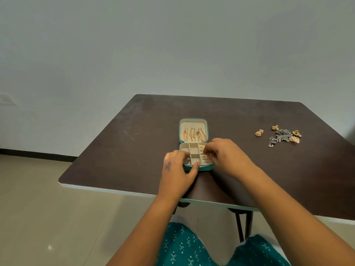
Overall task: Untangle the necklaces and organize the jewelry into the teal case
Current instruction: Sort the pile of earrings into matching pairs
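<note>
I observe the open teal case mid-table, gold necklaces hung in its lid, left hand gripping its near-left corner, right hand pinching a small gold piece over its right compartments, loose earrings well apart.

Both hands crowd the open teal zip case; bare dark brown tabletop lies left, loose earrings heaped far right.

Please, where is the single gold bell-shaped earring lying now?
In the head view, the gold bell-shaped earring lies alone on the dark table, right of the open teal case and just left of the jewelry pile.
</note>
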